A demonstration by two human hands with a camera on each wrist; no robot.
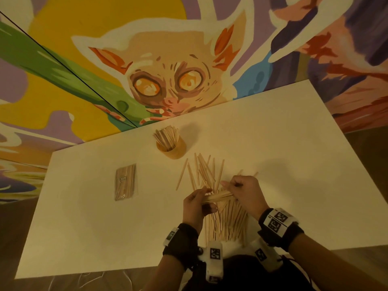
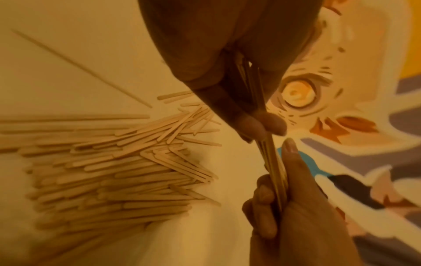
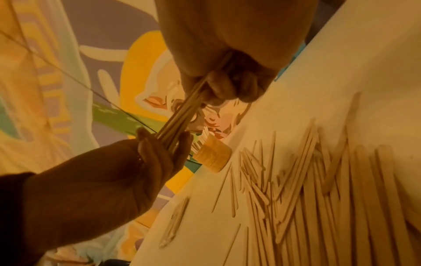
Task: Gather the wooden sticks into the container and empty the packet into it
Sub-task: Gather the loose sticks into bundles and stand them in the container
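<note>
Gripping one bundle of wooden sticks between them, the person's two hands are hovering above the white table, the left hand curling its fingers round one end and the right hand clenching round the other. From the left wrist view, the left hand is pinching the bundle between thumb and fingers while the right hand is closing round it lower in the frame. From the right wrist view, the right hand is grasping the bundle in a fist and the left hand is cradling its far end. Under and beyond the hands, a loose pile of sticks is lying spread on the table, with a few strays fanning out toward the container. The wooden container is standing upright farther back on the table, well apart from the hands, with many sticks already poking up out of it. The packet is lying flat on the table to the left of the pile, apart from it, with more sticks showing inside its clear wrapping. Behind the table, a mural of a wide-eyed animal is covering the wall.
</note>
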